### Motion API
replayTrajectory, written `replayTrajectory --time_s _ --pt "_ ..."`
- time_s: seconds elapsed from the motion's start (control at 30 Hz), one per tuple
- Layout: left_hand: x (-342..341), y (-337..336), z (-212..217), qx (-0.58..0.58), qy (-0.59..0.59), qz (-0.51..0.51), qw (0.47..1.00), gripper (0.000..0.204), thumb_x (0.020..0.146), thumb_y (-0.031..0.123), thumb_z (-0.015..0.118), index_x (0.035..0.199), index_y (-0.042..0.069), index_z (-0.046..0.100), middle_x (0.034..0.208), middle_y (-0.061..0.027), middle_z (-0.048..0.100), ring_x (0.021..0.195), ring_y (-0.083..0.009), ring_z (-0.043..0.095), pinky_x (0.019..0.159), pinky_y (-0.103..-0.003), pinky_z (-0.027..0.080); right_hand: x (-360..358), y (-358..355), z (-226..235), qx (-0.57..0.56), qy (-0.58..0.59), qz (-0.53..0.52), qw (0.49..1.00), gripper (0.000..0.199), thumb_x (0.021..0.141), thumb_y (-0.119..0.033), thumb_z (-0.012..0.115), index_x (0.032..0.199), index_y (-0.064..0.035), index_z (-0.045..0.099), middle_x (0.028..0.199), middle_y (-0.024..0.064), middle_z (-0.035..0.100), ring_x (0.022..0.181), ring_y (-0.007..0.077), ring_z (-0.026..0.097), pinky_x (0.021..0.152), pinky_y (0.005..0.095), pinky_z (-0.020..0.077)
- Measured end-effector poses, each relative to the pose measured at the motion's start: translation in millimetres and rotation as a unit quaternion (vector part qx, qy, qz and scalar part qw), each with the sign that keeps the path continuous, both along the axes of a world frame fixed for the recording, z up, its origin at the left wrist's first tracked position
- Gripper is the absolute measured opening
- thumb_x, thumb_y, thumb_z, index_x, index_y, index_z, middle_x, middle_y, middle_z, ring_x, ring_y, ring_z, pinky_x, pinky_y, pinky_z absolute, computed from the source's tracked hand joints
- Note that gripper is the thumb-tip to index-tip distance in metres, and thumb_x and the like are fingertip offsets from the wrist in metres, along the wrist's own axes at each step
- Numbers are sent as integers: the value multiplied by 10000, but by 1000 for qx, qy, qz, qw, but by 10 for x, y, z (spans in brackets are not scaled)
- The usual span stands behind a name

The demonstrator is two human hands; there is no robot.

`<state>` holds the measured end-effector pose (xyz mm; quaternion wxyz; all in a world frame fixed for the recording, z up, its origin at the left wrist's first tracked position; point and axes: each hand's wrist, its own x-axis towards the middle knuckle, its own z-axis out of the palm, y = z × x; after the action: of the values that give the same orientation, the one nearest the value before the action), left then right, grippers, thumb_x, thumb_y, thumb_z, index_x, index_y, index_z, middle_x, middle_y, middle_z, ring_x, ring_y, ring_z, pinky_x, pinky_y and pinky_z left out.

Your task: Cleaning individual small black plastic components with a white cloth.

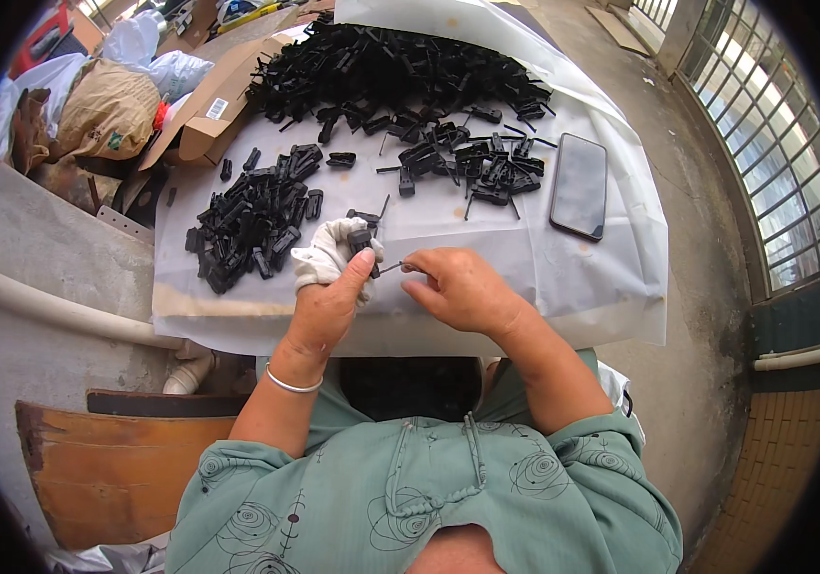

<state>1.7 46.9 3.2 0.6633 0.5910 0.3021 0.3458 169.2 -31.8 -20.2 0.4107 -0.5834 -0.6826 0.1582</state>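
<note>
Single head-worn fisheye view, looking steeply down from above the person's own chest, close over the white-covered table — edges bending toward the dark rim, floor and window grille at right.

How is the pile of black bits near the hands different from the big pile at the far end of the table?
The near pile is small and lies low, by the left hand; the far pile is much bigger and heaped higher at the table's far end. The near pile looks like short chunky pieces packed close together; the far pile trails off into loose pieces with thin rods sticking out. Both are black plastic parts lying on the same white sheet.
</note>
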Motion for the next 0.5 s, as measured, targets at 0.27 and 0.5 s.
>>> replayTrajectory --time_s 0.27,0.5 --pt "4 -87 74 44 79 -79 993 334 906 82 425 1235 29 404 882 -41 541 572 -60 474 509 -183 408 -1 68 12 37 120 29 992 71 802 -86 623 807 -15 621 668 95 582 569 201 532 547 292 434" --pt "-10 -119 42 62 115 -113 985 256 852 44 433 1106 23 452 877 -29 501 696 -49 423 592 -199 396 -67 40 110 -70 193 28 978 161 864 -136 577 779 -3 548 612 66 505 540 156 435 529 281 397"
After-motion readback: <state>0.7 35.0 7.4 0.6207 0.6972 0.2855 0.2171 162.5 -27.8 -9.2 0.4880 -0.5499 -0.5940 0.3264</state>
